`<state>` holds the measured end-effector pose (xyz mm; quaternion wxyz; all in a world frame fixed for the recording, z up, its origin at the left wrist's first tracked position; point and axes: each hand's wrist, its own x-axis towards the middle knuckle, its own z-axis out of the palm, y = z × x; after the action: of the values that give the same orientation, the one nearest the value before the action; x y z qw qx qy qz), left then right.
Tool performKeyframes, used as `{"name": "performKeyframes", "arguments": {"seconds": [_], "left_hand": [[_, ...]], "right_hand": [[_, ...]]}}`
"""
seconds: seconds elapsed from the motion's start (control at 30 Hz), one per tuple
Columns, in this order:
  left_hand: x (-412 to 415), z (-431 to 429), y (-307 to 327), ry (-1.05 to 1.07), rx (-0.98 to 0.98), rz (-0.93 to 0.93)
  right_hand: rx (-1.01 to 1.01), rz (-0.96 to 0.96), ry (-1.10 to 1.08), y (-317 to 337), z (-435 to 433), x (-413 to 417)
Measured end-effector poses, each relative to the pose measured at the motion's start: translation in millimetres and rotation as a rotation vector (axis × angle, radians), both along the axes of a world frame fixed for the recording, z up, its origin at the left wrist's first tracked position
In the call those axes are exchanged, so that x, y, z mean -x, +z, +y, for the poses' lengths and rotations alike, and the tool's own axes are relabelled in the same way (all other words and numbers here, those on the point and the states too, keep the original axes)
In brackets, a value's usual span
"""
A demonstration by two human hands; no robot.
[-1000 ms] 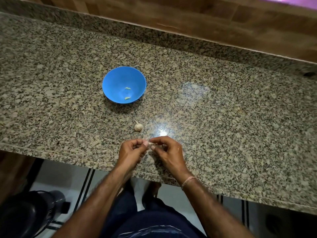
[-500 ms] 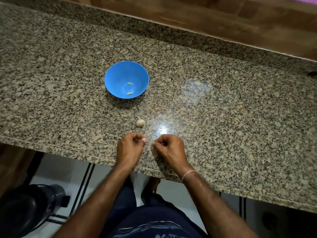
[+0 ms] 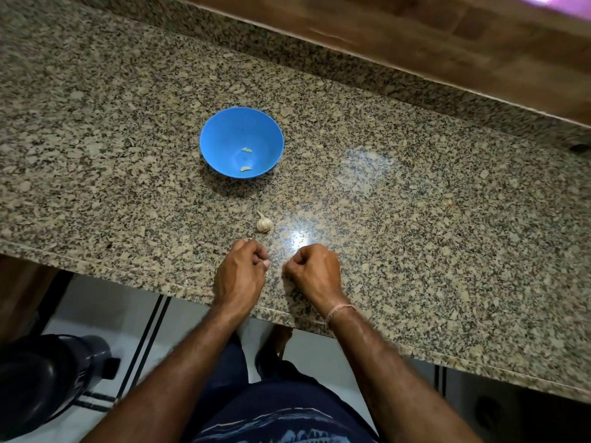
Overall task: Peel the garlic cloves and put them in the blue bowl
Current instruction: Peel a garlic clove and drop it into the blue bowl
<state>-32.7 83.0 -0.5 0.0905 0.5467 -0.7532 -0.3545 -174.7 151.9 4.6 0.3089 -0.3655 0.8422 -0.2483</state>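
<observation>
Left hand (image 3: 243, 270): fingers curled tight into the palm, thumb tucked against the forefinger, resting on the counter edge. Right hand (image 3: 315, 269): likewise clenched, knuckles up. Cannot tell whether either fist grasps a clove or a scrap of skin; nothing shows between the fingers.

Change: a second ago both hands meet at the fingertips, pinching one pale clove between them. Half a second ago they are parted. Now the gap is wider and bare granite countertop (image 3: 415, 219) shows between them. Judgement: the pull-apart is a skin-stripping stroke, so the clove is probably peeled or partly peeled inside one fist, which one unconfirmed.

Outward: garlic bulb (image 3: 264, 222) lies on the counter just beyond the left hand, not touched, stem tip pointing away. Farther back, well apart from both hands, the blue bowl (image 3: 220, 135) stands upright with two peeled cloves (image 3: 246, 150) in its bottom, lying apart from each other.

Task status: two cloves delivered, a third in work, bulb not yet finished. Next move likely a reach to the bowl.
</observation>
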Motion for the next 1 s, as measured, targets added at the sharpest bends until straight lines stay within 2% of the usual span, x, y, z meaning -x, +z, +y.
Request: {"name": "performKeyframes", "arguments": {"seconds": [0.03,0.1,0.17,0.2,0.27,0.33,0.47,0.53,0.67,0.7,0.73,0.8,0.83,0.87,0.9,0.93,1.0], "left_hand": [[2,1,2,0.001,-0.013,0.006],[5,3,4,0.041,-0.128,0.059],[6,6,3,0.112,-0.304,0.194],[6,6,2,0.165,-0.388,0.275],[6,7,5,0.282,-0.547,0.432],[6,6,9,0.346,-0.650,0.511],[7,4,15,0.306,-0.597,0.472],[8,6,17,0.271,-0.510,0.434],[7,8,16,0.146,-0.271,0.360],[7,7,17,0.140,-0.272,0.350],[8,7,17,0.170,-0.332,0.353],[12,9,19,0.324,-0.608,0.395],[13,10,20,0.397,-0.747,0.410],[13,10,19,0.439,-0.818,0.418],[15,11,18,0.453,-0.823,0.433],[16,12,18,0.437,-0.752,0.447],[17,14,21,0.295,-0.432,0.367]], "right_hand": [[0.007,-0.025,-0.001,1,2,0],[0.037,-0.230,-0.046,2,9,2],[0.102,-0.485,-0.129,8,15,3],[0.137,-0.545,-0.152,10,17,3],[0.193,-0.579,-0.168,14,20,1],[0.231,-0.582,-0.178,16,22,-2],[0.254,-0.518,-0.152,16,24,-1],[0.220,-0.557,-0.171,18,22,0],[0.090,-0.962,-0.414,29,17,-3],[0.106,-0.939,-0.418,29,18,-4],[0.144,-0.796,-0.360,25,20,-4],[0.224,-0.358,-0.134,20,23,-4],[0.255,-0.223,-0.051,18,24,-4],[0.263,-0.186,-0.032,18,23,-4],[0.247,-0.236,-0.065,17,21,-4],[0.213,-0.379,-0.151,19,19,-3],[0.101,-0.864,-0.430,25,14,-1]]}}
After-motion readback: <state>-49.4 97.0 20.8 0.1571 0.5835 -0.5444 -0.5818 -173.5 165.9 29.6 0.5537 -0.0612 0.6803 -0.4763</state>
